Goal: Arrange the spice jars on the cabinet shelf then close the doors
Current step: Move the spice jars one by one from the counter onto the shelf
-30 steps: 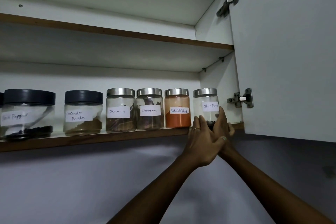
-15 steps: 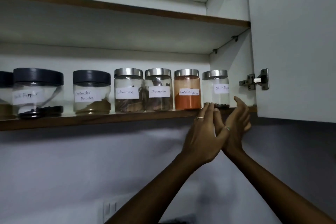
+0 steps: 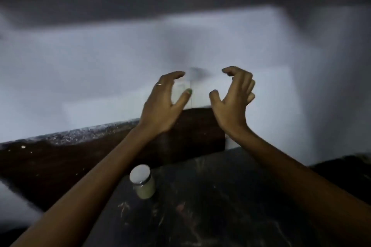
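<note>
Spice jar (image 3: 143,182), pale contents, upright on dark surface (image 3: 220,206); left hand (image 3: 162,104) and right hand (image 3: 233,102) above, empty, fingers spread, likely poised to collect it.

- No text, label, brand, number or sign can be read; the frame is blurred.
- The lone jar (image 3: 143,181) shows no legible label.

Blurred pale wall (image 3: 100,62); dark, scuffed counter (image 3: 220,206) below it
</note>
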A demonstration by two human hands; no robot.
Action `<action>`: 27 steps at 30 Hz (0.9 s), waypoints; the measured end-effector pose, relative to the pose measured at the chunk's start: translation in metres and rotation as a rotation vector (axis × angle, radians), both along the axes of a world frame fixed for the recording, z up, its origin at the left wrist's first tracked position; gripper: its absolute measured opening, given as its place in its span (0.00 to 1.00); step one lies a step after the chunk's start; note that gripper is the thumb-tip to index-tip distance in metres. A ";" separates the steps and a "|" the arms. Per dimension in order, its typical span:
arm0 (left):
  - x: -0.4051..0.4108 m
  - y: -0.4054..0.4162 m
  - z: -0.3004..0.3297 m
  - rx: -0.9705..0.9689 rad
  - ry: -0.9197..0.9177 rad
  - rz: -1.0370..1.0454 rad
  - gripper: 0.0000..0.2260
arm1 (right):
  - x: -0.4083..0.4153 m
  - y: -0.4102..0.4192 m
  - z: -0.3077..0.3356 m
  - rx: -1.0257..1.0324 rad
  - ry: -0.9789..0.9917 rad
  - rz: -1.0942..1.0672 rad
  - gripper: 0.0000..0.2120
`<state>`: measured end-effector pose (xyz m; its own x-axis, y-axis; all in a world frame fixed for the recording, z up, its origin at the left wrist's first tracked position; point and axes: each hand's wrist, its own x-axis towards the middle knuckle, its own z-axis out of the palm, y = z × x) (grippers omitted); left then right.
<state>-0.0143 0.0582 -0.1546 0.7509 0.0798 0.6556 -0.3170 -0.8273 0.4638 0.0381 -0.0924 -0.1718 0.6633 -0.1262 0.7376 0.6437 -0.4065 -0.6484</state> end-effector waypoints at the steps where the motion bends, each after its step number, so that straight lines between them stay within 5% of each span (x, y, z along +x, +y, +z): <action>1: -0.006 0.016 -0.017 -0.024 0.037 0.023 0.20 | -0.009 0.010 -0.016 -0.025 0.043 0.015 0.23; 13: -0.038 0.158 -0.209 -0.425 0.644 0.156 0.27 | -0.062 0.122 -0.215 -0.515 0.775 0.250 0.30; 21: -0.051 0.197 -0.301 -0.568 0.872 0.051 0.44 | -0.071 0.184 -0.295 -0.318 1.115 0.383 0.42; 27: -0.044 0.201 -0.333 -0.648 0.878 -0.049 0.43 | -0.065 0.211 -0.315 -0.156 1.187 0.361 0.39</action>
<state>-0.0587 0.2588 -0.4873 0.9483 0.1738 -0.2657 0.3110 -0.3397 0.8877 -0.0272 0.1189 -0.4868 0.9070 0.2363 -0.3485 -0.2141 -0.4537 -0.8650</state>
